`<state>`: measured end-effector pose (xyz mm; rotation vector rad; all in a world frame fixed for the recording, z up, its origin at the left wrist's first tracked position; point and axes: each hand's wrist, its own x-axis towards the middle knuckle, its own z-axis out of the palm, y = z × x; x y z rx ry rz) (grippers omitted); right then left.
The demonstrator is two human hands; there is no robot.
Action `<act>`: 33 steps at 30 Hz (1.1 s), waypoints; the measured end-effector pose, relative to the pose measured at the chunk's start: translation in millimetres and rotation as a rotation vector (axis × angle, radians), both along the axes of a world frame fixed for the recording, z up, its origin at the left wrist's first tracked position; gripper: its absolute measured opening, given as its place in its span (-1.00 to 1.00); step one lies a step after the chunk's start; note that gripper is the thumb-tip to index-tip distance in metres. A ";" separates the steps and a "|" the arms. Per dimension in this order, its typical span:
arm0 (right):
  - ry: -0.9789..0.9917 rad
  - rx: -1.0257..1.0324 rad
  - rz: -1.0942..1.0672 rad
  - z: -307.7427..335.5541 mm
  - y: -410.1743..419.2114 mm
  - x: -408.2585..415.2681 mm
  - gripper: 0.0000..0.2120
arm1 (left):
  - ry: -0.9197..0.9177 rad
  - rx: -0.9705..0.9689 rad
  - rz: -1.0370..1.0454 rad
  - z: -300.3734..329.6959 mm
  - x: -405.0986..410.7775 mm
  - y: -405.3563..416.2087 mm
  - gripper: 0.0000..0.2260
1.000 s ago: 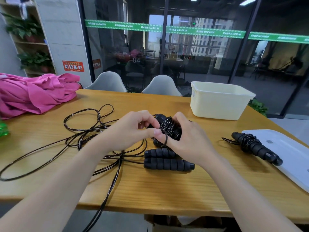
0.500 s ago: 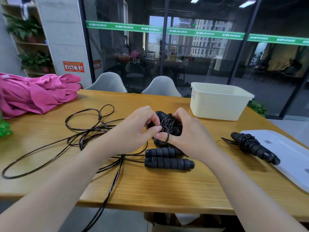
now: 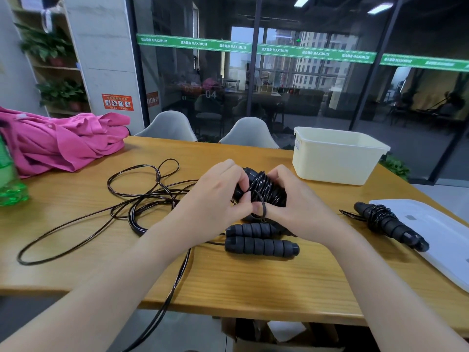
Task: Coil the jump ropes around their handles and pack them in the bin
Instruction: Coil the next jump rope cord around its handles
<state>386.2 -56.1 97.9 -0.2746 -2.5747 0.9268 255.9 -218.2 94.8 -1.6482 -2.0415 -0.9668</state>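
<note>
Both my hands hold a black jump rope bundle (image 3: 266, 190) above the middle of the table, its cord wound around the handles. My left hand (image 3: 215, 199) pinches the cord's end loop at the bundle's near side. My right hand (image 3: 297, 207) grips the bundle from the right. Two more black foam handles (image 3: 261, 246) lie side by side just below my hands, their loose black cord (image 3: 142, 196) sprawled to the left and hanging over the front edge. A finished coiled rope (image 3: 388, 224) lies to the right. The cream bin (image 3: 337, 166) stands at the back right.
The white bin lid (image 3: 446, 240) lies at the right table edge under the coiled rope's end. Pink clothing (image 3: 61, 141) is piled at the back left, and a green bottle (image 3: 10, 181) stands at the left edge. Two grey chairs (image 3: 248, 134) stand behind the table.
My hands have shifted only slightly; my left fingers have worked the small end loop closer against the bundle. Everything on the table stays put.
</note>
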 end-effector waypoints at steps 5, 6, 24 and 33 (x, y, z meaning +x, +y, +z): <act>-0.064 -0.008 0.063 8.7 3.8 6.2 -0.57 | 0.016 -0.009 -0.001 2.7 5.9 1.4 -0.87; -0.078 -0.011 0.071 8.6 4.2 6.8 -0.52 | 0.021 -0.015 -0.002 3.3 7.1 1.7 -0.86; -0.022 -0.268 -0.027 7.8 -10.2 7.7 -0.70 | 0.197 0.087 0.109 -0.2 10.9 0.4 -0.95; 0.073 -0.299 0.026 20.7 -10.7 10.5 -0.72 | 0.271 0.150 0.097 10.2 22.2 6.5 -0.83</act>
